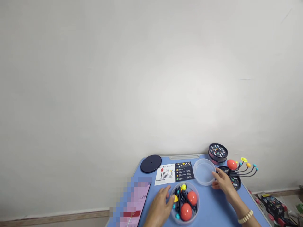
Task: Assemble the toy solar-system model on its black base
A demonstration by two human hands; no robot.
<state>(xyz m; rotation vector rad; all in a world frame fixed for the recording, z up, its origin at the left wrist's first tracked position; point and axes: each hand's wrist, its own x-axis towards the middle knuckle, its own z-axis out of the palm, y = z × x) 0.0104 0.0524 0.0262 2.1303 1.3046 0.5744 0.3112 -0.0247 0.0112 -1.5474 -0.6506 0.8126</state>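
Note:
A clear round bowl (195, 208) at the near middle of the blue table (213, 205) holds red balls, yellow and teal bits and black rods. My left hand (159, 203) rests against its left rim, fingers curled round the edge. My right hand (223, 183) lies at the right side of an empty clear lid (204, 171), fingers bent and touching its rim. Just right of that hand stands a built model (236, 171): a dark disc base with a red ball and thin arms tipped with small coloured balls.
A black disc (151, 163) lies at the table's far left corner, an instruction leaflet (174, 172) beside it. A round printed tin (218, 152) stands at the far right. A pinkish sheet (136, 203) covers the left side. Boxes (274, 201) sit on the floor to the right.

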